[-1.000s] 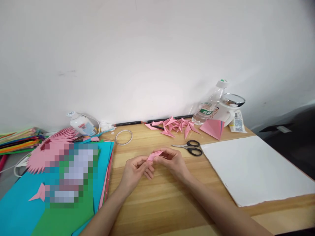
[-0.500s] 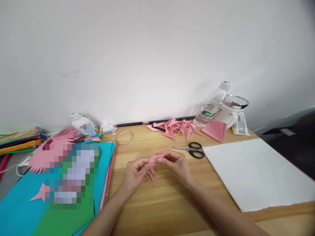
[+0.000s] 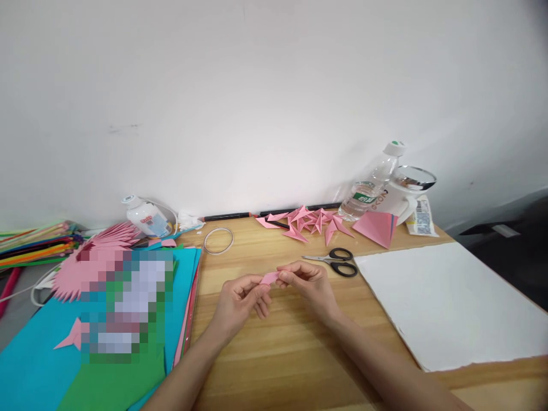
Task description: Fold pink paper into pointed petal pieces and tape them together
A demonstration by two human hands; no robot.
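Between my two hands is a small piece of folded pink paper [image 3: 269,278], held above the wooden table [image 3: 257,365]. My left hand [image 3: 242,294] pinches its left end between thumb and forefinger, the other fingers curled below. At the right end, my right hand [image 3: 306,282] grips it with thumb and fingertips, covering that corner. Black-handled scissors [image 3: 336,261] lie just beyond my right hand. Behind them is a heap of folded pink paper pieces [image 3: 308,221] with pointed ends.
On the left, a ring of pink folded pieces [image 3: 68,271] rests by blue and green paper sheets [image 3: 124,382]. A white board [image 3: 454,308] lies right. Along the wall stand a white bottle [image 3: 148,217], water bottle [image 3: 363,194] and mug [image 3: 398,200]; a tape ring [image 3: 218,240] lies nearer.
My right fingers have shifted slightly on the pink paper, which now shows a flatter face where layered edges were visible before. My left hand keeps its pinch. The view has moved a little.
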